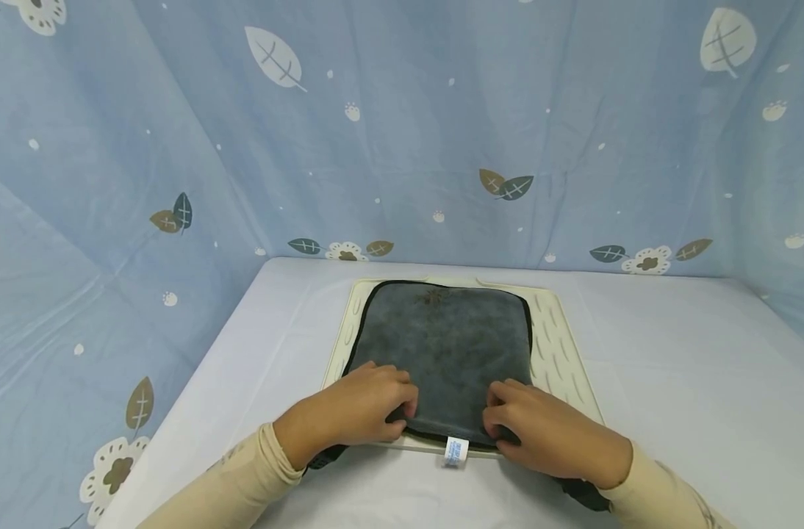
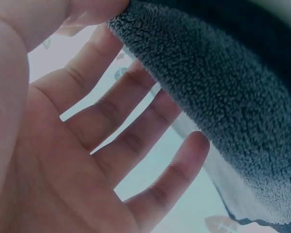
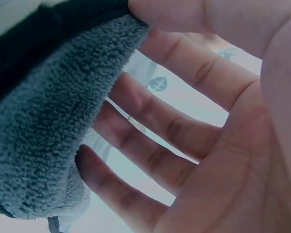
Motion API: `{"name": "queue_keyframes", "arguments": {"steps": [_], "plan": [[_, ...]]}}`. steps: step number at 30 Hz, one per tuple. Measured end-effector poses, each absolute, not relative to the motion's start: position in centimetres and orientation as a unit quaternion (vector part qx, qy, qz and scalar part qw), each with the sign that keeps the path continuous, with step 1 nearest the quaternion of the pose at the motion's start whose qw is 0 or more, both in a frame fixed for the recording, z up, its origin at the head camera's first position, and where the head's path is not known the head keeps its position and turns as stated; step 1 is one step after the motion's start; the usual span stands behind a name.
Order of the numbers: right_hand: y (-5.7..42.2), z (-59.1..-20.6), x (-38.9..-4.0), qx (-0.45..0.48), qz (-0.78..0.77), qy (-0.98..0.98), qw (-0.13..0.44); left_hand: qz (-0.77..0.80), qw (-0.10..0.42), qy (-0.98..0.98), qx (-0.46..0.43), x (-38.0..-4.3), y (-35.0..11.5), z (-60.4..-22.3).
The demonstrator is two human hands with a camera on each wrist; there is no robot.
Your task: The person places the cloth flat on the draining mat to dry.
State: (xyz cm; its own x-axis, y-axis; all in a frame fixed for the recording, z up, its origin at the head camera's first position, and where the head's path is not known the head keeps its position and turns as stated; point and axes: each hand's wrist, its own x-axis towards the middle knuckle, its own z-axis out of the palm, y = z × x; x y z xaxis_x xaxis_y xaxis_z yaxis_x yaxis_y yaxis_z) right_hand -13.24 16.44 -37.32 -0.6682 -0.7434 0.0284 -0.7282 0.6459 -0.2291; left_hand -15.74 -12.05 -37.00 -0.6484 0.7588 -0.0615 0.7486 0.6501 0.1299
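A dark grey towel (image 1: pixel 448 338) with black edging lies over a cream tray (image 1: pixel 557 338), its near edge lifted by both hands. My left hand (image 1: pixel 362 404) pinches that near edge on the left between thumb and fingers. On the right, my right hand (image 1: pixel 541 430) grips the same edge in the same way. From between them a white label (image 1: pixel 456 452) hangs off the hem. Both wrist views show the fuzzy pile of the towel's underside (image 2: pixel 223 92), with thumb and index finger at the border and the other fingers spread beneath.
Pale raised slots line the tray's visible sides. Tray and towel rest on a table with a white cloth (image 1: pixel 680 367). A blue curtain (image 1: pixel 402 132) with leaf and flower prints stands behind the table and along its left side.
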Motion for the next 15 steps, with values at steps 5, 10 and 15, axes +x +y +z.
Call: {"name": "queue_keyframes", "arguments": {"steps": [5, 10, 15], "plan": [[16.47, -37.23, -13.28, -0.401, -0.113, 0.908, 0.045, 0.043, 0.058, 0.905, 0.419, -15.59, -11.98, -36.79], [16.49, -37.25, -13.31, -0.4, -0.114, 0.908, 0.049, 0.042, 0.06, 0.904, 0.421, -15.49, -11.87, -36.53], [16.46, -37.36, -13.29, -0.4, -0.117, 0.908, 0.051, 0.042, 0.065, 0.905, 0.419, -15.47, -11.85, -36.59]]}}
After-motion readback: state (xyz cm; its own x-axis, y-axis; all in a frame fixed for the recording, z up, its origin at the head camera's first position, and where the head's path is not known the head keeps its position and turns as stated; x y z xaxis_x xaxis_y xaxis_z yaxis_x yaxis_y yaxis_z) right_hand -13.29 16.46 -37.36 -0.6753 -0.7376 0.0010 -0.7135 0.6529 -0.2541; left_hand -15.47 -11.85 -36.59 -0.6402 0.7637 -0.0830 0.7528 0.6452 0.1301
